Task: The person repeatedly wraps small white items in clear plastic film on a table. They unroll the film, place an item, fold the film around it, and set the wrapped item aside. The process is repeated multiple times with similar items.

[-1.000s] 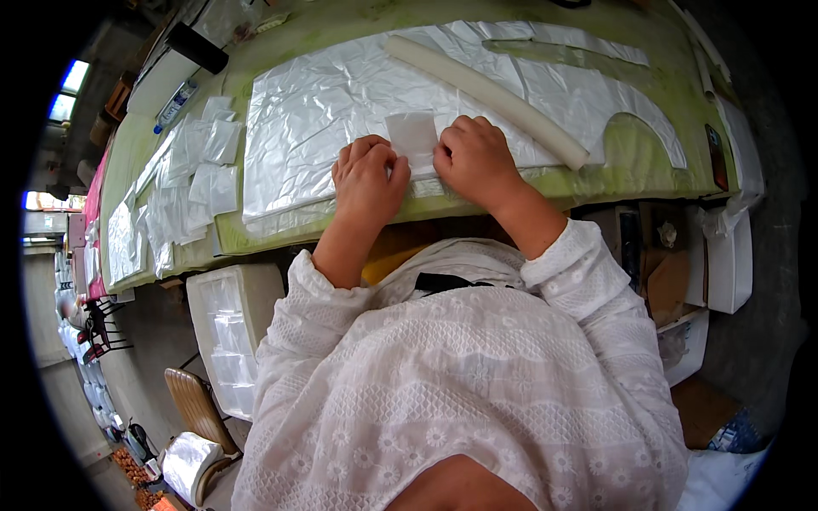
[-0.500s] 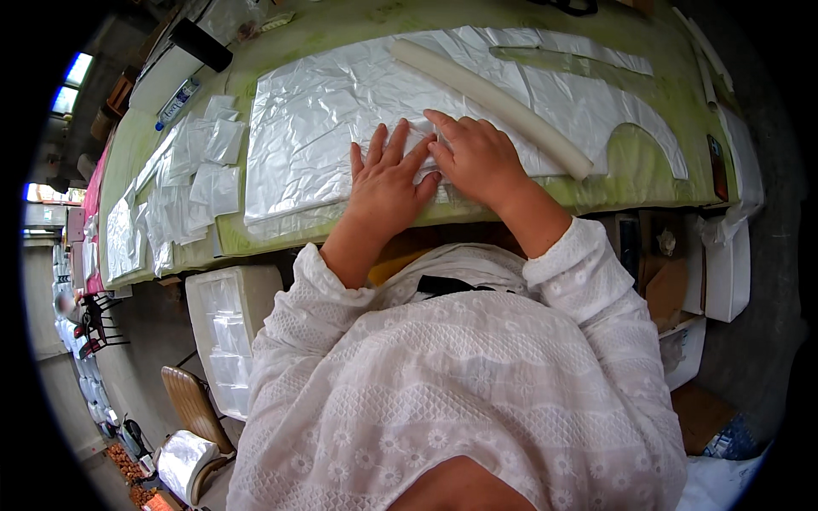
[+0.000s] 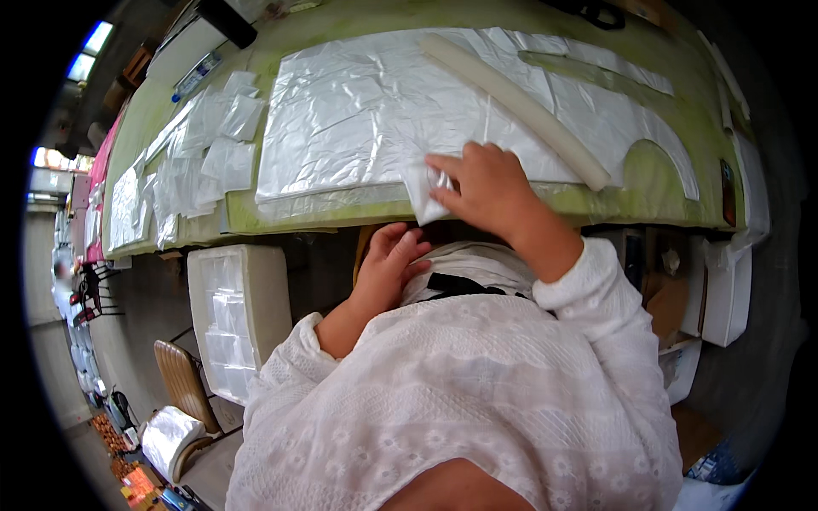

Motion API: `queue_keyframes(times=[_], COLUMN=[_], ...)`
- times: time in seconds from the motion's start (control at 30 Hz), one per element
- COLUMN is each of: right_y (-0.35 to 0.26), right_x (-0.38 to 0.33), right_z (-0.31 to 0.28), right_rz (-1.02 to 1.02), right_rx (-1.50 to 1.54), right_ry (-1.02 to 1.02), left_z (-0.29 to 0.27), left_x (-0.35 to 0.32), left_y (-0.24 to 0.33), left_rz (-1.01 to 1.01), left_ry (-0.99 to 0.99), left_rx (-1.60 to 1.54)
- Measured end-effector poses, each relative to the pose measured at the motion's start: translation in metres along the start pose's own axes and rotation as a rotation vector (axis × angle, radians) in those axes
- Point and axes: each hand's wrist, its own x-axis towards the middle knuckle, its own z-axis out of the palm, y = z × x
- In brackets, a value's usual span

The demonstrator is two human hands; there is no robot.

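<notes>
A stack of clear plastic bags with handle cutouts (image 3: 341,102) lies flat on the green-topped table. Over its right part a pale, long tube (image 3: 520,111) rests at a slant. My right hand (image 3: 490,187) pinches a small folded plastic bag (image 3: 423,196) between thumb and index finger at the stack's front edge; part of that bag hangs past the edge. My left hand (image 3: 388,268) is drawn back close to my waist, just off the table edge. Its fingers are loosely bent and apart, with nothing visible in them.
Several small folded plastic bags (image 3: 200,157) are spread on the table's left. Beyond them stand a water bottle (image 3: 196,77) and a black cylinder (image 3: 226,23). A white foam box (image 3: 264,315) of folded bags sits below the table, near a brown chair (image 3: 183,383).
My left hand has left the plastic and pulled back toward my waist. My right hand has lifted a small folded bag by its edge. The view has shifted slightly.
</notes>
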Motion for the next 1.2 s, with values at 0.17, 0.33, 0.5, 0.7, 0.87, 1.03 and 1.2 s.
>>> queue_keyframes(times=[0.17,0.33,0.5,0.7,0.87,1.03,1.2], right_y=[-0.027,-0.011,-0.006,-0.010,-0.008,-0.005,0.034], right_x=[-0.036,-0.038,-0.039,-0.035,-0.040,-0.039,-0.053], right_z=[0.014,0.018,0.025,0.027,0.027,0.018,-0.024], right_rz=[-0.138,-0.106,-0.109,-0.124,-0.131,-0.149,-0.037], right_rx=[0.161,0.255,0.273,0.263,0.245,0.314,-0.089], right_ry=[0.138,0.174,0.262,0.305,0.308,0.318,0.668], left_z=[0.010,-0.030,-0.111,-0.210,-0.200,-0.238,-0.247], left_x=[0.014,0.023,0.042,0.091,0.100,0.123,0.118], left_y=[0.003,0.010,0.127,0.183,0.171,0.189,0.188], left_rz=[-0.085,0.321,0.899,1.069,1.062,1.134,1.149], left_ry=[-0.085,-0.010,0.342,0.806,0.799,0.838,0.836], left_rx=[-0.299,-0.108,0.361,1.240,1.693,1.702,1.765])
